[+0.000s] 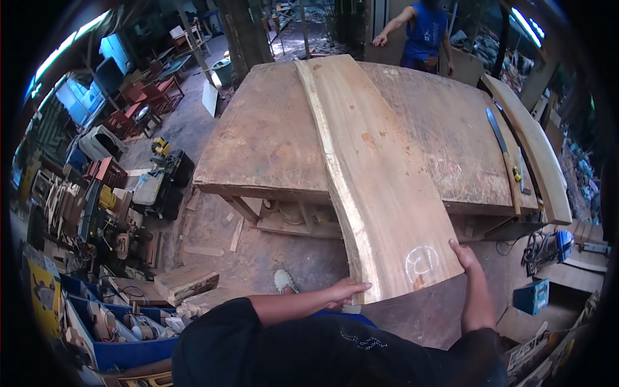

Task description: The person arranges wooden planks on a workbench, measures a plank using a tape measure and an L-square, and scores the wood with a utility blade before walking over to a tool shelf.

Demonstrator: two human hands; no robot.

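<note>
A long, wide wooden slab (380, 168) with one pale live edge lies across the wooden workbench (258, 142). Its near end juts out past the bench's front edge towards me. White chalk marks (422, 261) show near that end. My left hand (348, 292) grips the near left corner, thumb on top and fingers partly hidden beneath. At the near right corner, my right hand (464, 253) holds the slab's edge, its thumb on the side and the other fingers mostly out of sight.
A second slab (532, 151) rests along the bench's right end, beside a long-bladed tool (496, 129) and a yellow tape measure (516, 173). Another person (425, 35) in blue stands behind the bench. Wood offcuts (186, 284) and a blue bin (129, 348) are at lower left.
</note>
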